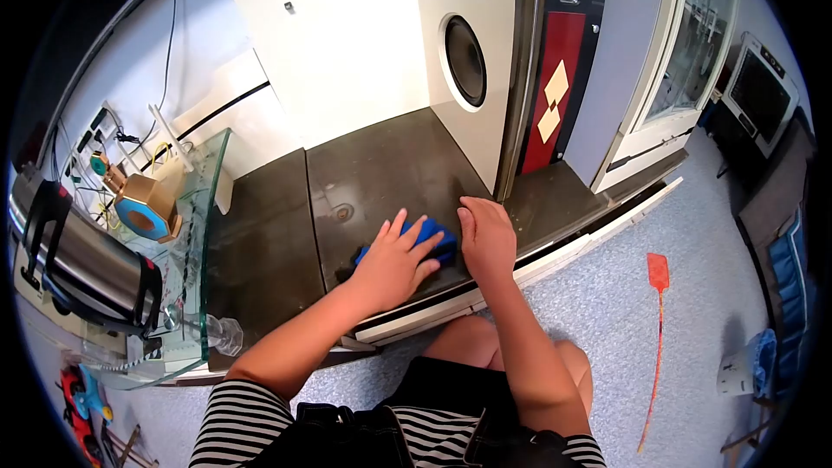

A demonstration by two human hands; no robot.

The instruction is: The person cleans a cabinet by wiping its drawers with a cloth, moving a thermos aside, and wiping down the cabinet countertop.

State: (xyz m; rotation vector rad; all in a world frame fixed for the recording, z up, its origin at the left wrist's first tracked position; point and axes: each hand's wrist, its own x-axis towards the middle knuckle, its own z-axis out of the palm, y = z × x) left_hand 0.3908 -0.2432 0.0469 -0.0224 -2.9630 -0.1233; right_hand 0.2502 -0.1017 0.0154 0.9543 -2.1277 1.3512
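A blue cloth (433,238) lies on the dark stone ledge (381,173), near its front edge. My left hand (394,262) rests flat on top of the cloth with the fingers spread. Just to the right, my right hand (487,238) presses palm down on the ledge, its thumb side touching the cloth's edge. Neither hand is closed around anything. My knees show below the ledge.
A white speaker cabinet (464,61) stands at the back of the ledge. A glass shelf (195,234) with a gold and blue object (147,206) and a metal cylinder (74,260) sits at the left. An orange fly swatter (656,338) lies on the carpet at the right.
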